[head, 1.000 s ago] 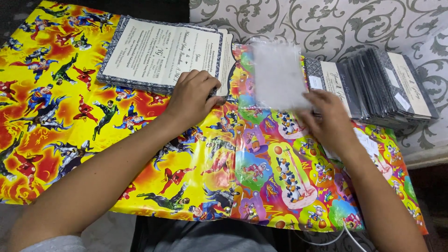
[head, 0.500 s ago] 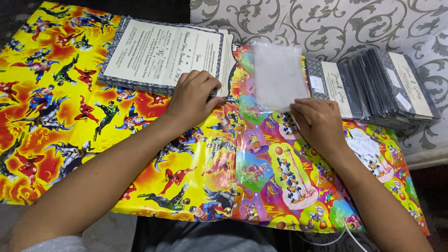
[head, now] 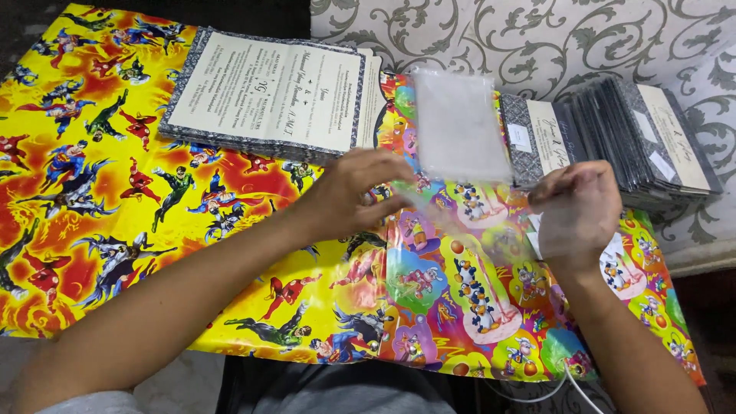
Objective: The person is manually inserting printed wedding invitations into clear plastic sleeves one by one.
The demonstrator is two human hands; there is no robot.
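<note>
My left hand (head: pixel 360 192) and my right hand (head: pixel 579 211) are raised a little above the table. Between them they hold a thin clear plastic sleeve (head: pixel 468 222), each hand pinching one end; the colourful table cover shows through it. Just behind the hands lies a small pile of clear plastic sleeves (head: pixel 460 123). To the left of that pile rests a stack of white printed cards with dark patterned borders (head: pixel 268 92), close to my left hand.
A row of folded dark patterned cards (head: pixel 613 130) leans along the back right. Glossy cartoon-print wrapping paper (head: pixel 115 192) covers the table, yellow on the left, multicoloured on the right. A white cable (head: pixel 567 379) hangs at the front edge. Behind is a patterned grey wall.
Both hands rose off the table. My right hand drew away from the sleeve pile to the right, and a clear sleeve is now stretched between the two hands.
</note>
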